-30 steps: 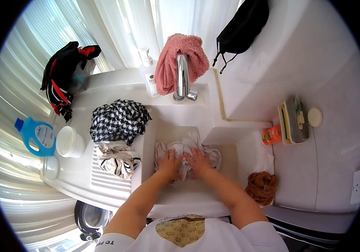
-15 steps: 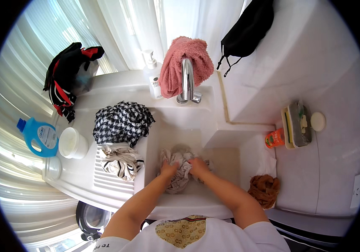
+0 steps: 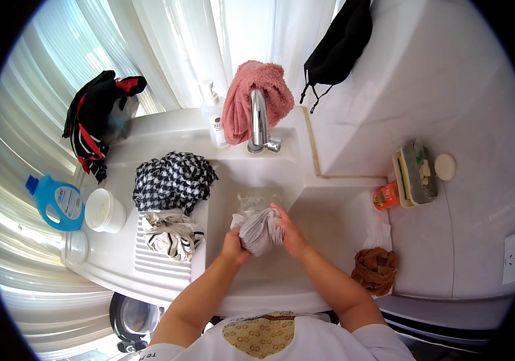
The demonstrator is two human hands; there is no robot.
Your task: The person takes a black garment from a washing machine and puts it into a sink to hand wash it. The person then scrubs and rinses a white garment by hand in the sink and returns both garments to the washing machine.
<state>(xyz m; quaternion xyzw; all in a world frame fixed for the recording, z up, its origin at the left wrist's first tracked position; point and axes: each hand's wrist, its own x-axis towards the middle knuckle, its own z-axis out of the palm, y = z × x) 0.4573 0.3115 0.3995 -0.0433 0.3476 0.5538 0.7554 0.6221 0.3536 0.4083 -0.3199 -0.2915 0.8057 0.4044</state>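
A wet light-grey garment (image 3: 260,230) is bunched between my two hands over the sink basin (image 3: 263,283). My left hand (image 3: 234,245) is closed round its left side. On the opposite side my right hand (image 3: 291,231) holds it, with the fingers reaching up along the cloth. Cloudy water shows in the basin behind the bundle. To the left, a cream garment with dark stripes (image 3: 173,234) lies crumpled on the ribbed washboard (image 3: 161,268). Behind that sits a black-and-white houndstooth cloth (image 3: 174,180).
A chrome faucet (image 3: 258,123) draped with a pink towel (image 3: 242,90) stands behind the basin, beside a white pump bottle (image 3: 213,120). Left are a blue detergent jug (image 3: 59,204) and white tub (image 3: 104,212). Right are a brown cloth (image 3: 375,271), orange bottle (image 3: 385,196) and wall caddy (image 3: 416,174).
My hands have gathered the grey garment from a spread heap low in the basin into a tighter bundle and raised it. The whole view has shifted slightly.
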